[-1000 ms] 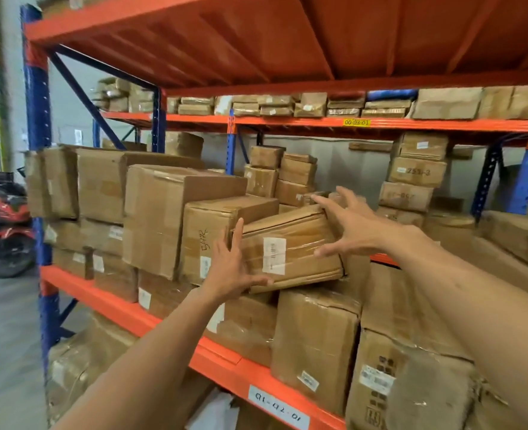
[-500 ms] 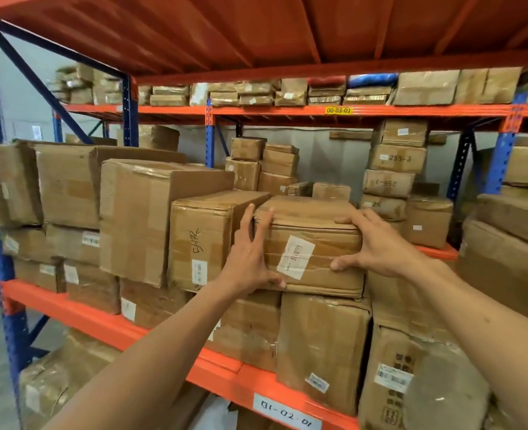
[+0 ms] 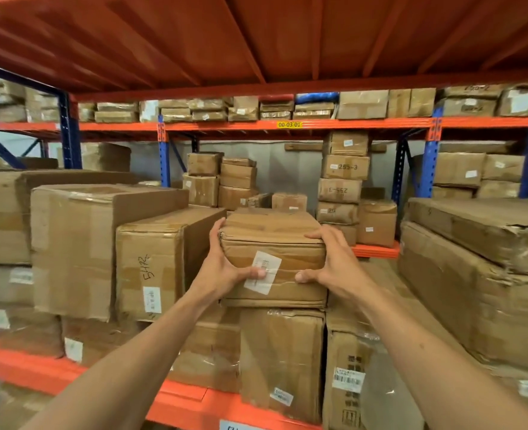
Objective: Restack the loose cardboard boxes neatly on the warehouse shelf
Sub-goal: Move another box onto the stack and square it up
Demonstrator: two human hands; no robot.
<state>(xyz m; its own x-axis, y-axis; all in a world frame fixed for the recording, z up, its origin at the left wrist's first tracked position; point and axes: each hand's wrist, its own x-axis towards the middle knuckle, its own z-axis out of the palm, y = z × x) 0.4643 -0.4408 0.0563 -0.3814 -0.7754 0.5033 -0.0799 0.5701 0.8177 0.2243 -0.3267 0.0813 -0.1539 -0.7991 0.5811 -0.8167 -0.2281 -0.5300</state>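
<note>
Left hand (image 3: 225, 268) and right hand (image 3: 334, 265) grasp a taped cardboard box (image 3: 272, 240) by its sides, atop a lower carton (image 3: 281, 361). Pushed off-centre, it could tip sideways.

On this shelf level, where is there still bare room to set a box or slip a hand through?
The widest gap lies behind the held box, before the grey wall, between the small-box stack and the 255-3 stack. Bare shelf edge shows below that stack. Left of the left hand, the 54 box crowds close; the right hand has more clearance.
</note>
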